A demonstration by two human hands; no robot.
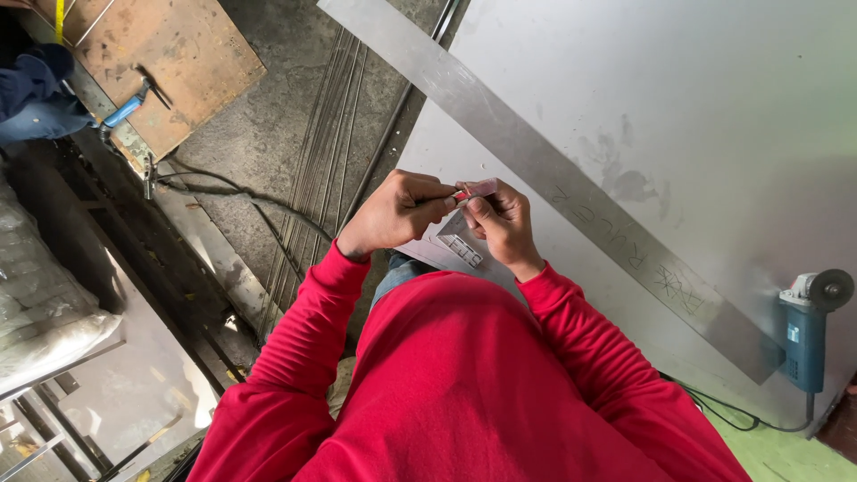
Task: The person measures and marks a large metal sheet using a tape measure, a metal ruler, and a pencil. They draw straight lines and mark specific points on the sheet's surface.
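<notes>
Both of my hands meet in front of my chest, red sleeves down to the wrists. My left hand (397, 212) and my right hand (504, 223) pinch a small red-and-pink object (473, 189) between their fingertips; it is too small to tell what it is. Right under the hands lies a small triangular metal offcut (457, 239) with dark marks on it, at the near corner of a large grey metal sheet (678, 98).
A long flat steel strip (553, 174) lies diagonally across the sheet. A blue angle grinder (808, 326) with its cable rests at the sheet's right edge. Thin rods (326, 134) lie on the concrete floor. A wooden board (170, 54) carries a blue-handled tool (125, 109). Another person's blue sleeve (31, 94) shows top left.
</notes>
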